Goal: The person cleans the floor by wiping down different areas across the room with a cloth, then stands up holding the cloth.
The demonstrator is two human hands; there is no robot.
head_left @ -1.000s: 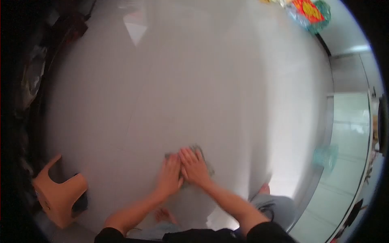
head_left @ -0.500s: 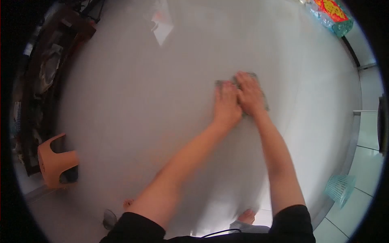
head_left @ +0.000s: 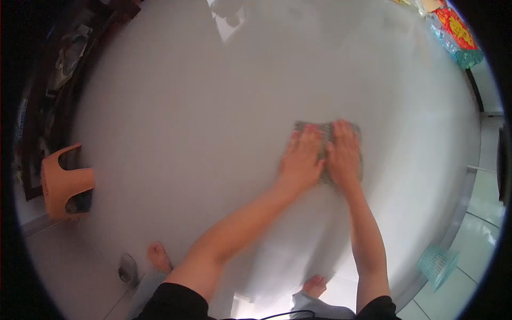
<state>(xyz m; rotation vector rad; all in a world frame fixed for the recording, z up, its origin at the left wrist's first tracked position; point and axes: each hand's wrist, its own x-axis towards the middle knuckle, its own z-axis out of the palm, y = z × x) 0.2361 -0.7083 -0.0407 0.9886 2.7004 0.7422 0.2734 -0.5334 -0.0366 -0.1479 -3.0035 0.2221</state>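
Observation:
A grey-green cloth (head_left: 327,136) lies spread on the smooth pale floor (head_left: 202,122). My left hand (head_left: 303,157) rests flat on its left part, fingers stretched forward. Beside it, my right hand (head_left: 344,152) presses on the cloth's right part, also flat with the fingers extended. Both hands cover much of the cloth; its far edge and a strip between the hands show. Slight motion blur softens the fingers.
An orange stool (head_left: 66,184) lies on its side at left, by a dark shelf (head_left: 50,106). A light-blue basket (head_left: 438,265) is at lower right. Red-and-clear plastic packaging (head_left: 456,34) sits at upper right. A dark round object (head_left: 128,268) is near my left foot (head_left: 159,257).
Both hands and the cloth have come back closer to my body. The view has also turned and shifted, so my left foot shows more fully.

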